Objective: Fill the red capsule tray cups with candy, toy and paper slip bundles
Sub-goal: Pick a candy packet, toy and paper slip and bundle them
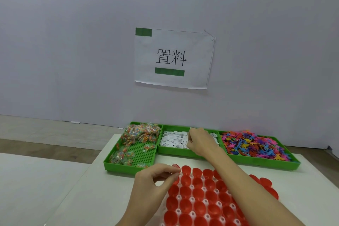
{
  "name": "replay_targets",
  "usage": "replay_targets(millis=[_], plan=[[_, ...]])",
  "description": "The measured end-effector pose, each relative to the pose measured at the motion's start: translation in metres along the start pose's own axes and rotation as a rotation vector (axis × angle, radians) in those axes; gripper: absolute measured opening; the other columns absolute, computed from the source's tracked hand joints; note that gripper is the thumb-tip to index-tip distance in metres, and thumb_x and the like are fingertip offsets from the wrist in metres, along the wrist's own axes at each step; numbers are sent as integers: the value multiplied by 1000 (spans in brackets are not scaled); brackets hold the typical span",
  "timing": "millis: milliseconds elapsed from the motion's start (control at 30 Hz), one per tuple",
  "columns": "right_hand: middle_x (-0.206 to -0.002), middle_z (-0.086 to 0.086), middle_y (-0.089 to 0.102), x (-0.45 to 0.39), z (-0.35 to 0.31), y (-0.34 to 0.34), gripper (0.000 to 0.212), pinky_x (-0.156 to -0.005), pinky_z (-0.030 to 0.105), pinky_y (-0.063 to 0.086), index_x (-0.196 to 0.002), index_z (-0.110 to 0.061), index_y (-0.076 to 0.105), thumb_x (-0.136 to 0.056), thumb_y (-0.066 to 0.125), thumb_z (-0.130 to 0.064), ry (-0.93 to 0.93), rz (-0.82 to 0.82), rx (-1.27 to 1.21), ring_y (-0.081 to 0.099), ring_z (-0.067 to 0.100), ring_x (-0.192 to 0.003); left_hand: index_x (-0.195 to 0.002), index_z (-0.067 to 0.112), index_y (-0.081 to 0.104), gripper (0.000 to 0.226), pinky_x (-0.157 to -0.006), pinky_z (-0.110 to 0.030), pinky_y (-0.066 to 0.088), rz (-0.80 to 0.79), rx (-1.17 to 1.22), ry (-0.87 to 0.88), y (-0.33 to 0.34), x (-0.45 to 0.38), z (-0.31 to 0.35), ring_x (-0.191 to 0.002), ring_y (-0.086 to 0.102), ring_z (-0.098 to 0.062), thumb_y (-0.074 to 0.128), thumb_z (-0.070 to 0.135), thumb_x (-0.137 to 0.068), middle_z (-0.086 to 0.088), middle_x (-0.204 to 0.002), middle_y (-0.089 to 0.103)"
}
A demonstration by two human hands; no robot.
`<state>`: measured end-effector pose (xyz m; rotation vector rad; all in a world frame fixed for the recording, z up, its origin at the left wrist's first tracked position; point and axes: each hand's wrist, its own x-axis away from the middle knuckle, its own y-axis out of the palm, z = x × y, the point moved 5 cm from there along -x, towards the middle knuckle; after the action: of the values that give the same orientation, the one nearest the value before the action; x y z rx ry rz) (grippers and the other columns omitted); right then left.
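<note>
The red capsule tray with several empty red cups lies on the white table in front of me. Three green bins stand behind it: candy packets on the left, white paper slips in the middle, coloured plastic toys on the right. My right hand reaches into the middle bin with its fingers curled down into the slips. My left hand rests at the tray's far left corner, thumb and forefinger pinched together at a cup's rim; whether anything is between them I cannot tell.
The white table ends at the left, with a second white surface lower left. A grey wall with a printed paper sign rises right behind the bins. The candy bin's green grid floor shows at its near side.
</note>
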<state>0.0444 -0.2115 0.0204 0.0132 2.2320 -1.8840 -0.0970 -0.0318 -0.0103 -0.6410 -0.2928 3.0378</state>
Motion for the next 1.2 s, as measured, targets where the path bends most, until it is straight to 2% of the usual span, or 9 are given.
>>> replay_targets(millis=[133,267,433,500,567,733,833,1067,1200], plan=[[-99,12,68,4,6,1,14,-70,31,47,-100,-1,64,-91,54,-1,-9,59,-11,64,27,-91,-90,21,84,18,-78,-23,60,6,-15,0,0,1,1,-83,76,-11,81,4,-83,8,-90,80],[-114,6,69,4,13,4,20,-91,27,51,-113,-5,69,-96,60,-3,-22,86,-149,62,17,-101,-90,23,84,19,-79,-23,60,1,-14,0,-1,0,0,-83,76,-11,81,5,-83,9,-90,80],[-91,-3,74,17,25,-10,10,-71,7,48,-100,-12,77,-91,75,-11,56,229,-451,64,3,-78,-99,39,80,34,-79,-23,60,9,38,-25,-3,0,-1,-81,76,-14,81,8,-85,3,-88,79],[-83,-9,75,30,29,-20,6,-71,9,50,-93,-16,80,-87,79,-15,78,265,-591,68,0,-74,-111,43,75,42,-81,-25,60,-5,85,-54,-3,0,-2,-84,77,-20,81,11,-85,-3,-89,78],[-80,-11,77,49,34,-29,4,-72,12,53,-90,-21,81,-86,81,-19,92,271,-731,71,0,-74,-118,33,72,41,-83,-31,61,-3,115,-91,-2,1,-2,-85,77,-23,82,12,-84,-6,-90,78],[-82,-7,78,117,41,-49,5,-64,21,57,-87,-30,80,-87,80,-25,77,244,-963,73,9,-75,-90,15,79,15,-83,-37,62,-30,146,-113,5,4,10,-86,76,-22,84,6,-79,-6,-89,79],[-84,-3,78,160,42,-50,8,-64,19,55,-90,-33,80,-87,79,-26,83,208,-1020,73,12,-72,-91,22,84,22,-83,-27,61,-89,166,-106,14,8,23,-90,77,-21,81,3,-82,-5,-92,80],[-87,-3,79,197,34,-55,20,-78,25,60,-99,-37,79,-92,75,-18,26,158,-1059,76,16,-78,-110,20,77,33,-82,-28,61,-133,195,-94,35,20,44,-87,77,-22,84,9,-80,-8,-91,79],[-88,-1,79,198,32,-64,23,-77,24,60,-98,-34,79,-89,78,-13,6,193,-1064,77,17,-74,-89,19,81,19,-82,-32,62,-149,152,-74,41,23,53,-85,77,-23,89,17,-73,-8,-86,80]])
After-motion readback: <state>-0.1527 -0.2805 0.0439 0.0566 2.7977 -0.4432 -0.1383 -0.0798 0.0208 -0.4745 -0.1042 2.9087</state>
